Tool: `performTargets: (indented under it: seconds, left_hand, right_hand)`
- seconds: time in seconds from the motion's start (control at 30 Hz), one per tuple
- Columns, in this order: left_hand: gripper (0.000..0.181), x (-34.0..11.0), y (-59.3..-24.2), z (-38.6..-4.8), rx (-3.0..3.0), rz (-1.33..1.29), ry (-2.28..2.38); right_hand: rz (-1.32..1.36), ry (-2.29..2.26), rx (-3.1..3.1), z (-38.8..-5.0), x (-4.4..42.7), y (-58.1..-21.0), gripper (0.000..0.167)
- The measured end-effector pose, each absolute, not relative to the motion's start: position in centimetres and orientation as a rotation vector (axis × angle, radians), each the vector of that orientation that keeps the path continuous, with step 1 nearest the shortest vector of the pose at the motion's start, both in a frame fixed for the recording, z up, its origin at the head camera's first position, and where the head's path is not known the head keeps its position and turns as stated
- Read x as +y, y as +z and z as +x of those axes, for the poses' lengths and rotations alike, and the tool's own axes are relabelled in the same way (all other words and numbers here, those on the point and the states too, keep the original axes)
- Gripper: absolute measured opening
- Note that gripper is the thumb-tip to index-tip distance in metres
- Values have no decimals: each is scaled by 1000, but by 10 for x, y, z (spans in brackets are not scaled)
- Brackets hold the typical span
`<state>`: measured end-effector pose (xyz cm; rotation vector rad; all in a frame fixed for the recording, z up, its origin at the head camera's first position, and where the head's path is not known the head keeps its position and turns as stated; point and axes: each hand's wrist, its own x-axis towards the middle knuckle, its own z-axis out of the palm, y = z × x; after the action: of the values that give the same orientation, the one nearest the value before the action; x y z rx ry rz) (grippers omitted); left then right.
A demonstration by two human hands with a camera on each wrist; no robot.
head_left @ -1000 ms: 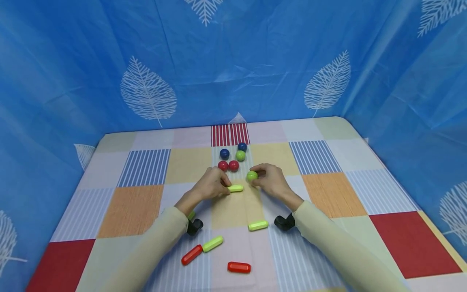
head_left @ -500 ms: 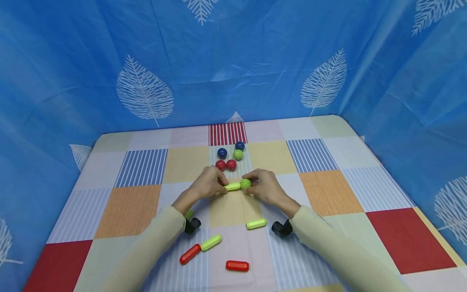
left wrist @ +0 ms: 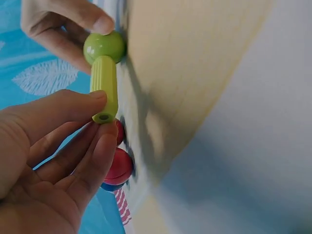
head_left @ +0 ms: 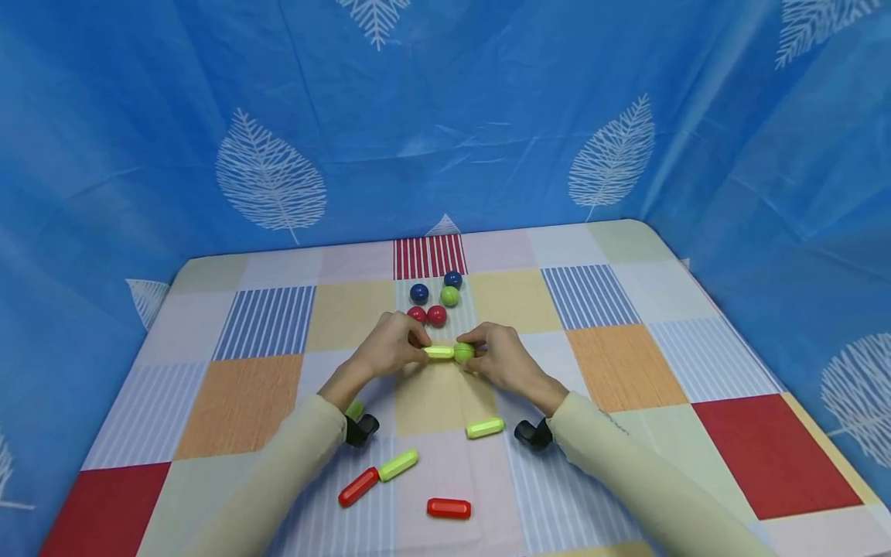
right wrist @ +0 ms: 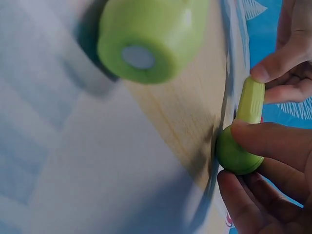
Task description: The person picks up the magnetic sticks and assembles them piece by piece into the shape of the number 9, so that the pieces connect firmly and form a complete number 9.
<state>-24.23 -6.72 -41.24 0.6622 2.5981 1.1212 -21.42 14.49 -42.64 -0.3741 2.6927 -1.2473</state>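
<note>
My left hand [head_left: 391,346] pinches a yellow-green ribbed rod [left wrist: 105,84] by its near end, thumb on one side and fingers on the other. A green ball [left wrist: 104,46] touches the rod's other end. My right hand [head_left: 506,357] holds that ball between thumb and fingers. Both pieces are just above or on the cloth; which one cannot be told. In the right wrist view the ball [right wrist: 238,153] and rod [right wrist: 251,100] stand in one line. A loose yellow-green rod [head_left: 484,428] lies nearer the person, large and close in the right wrist view.
Beyond the hands lie two red balls [head_left: 436,316], two dark blue balls [head_left: 419,293] and a green ball [head_left: 449,296]. Toward the person are red rods [head_left: 448,508] and another yellow-green rod [head_left: 399,465]. One more green piece [head_left: 355,409] is partly hidden by the left wrist.
My right hand has brought the green ball leftward and slightly nearer, from apart to touching the rod's end. The left hand keeps its pinch on the rod. The view has shifted slightly.
</note>
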Motion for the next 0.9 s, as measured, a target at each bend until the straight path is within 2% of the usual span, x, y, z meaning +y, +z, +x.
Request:
performTargets:
  seconds: [0.27,0.6,0.77,0.9]
  left_hand:
    - [12,-70,-417,-237,2574,591,1198]
    - [14,-76,-404,-247,2585,650,1202]
    - [21,-88,-386,-265,2727,524,1371]
    - [31,-93,-386,-279,2701,396,1406]
  right_hand:
    - [-368,-1262,2676,-215,145,-430,38]
    - [-363,-1267,2691,-217,149,-426,40]
    - [-349,-1283,2676,-218,148,-426,41]
    - [-334,-1284,2677,-218,147,-427,41]
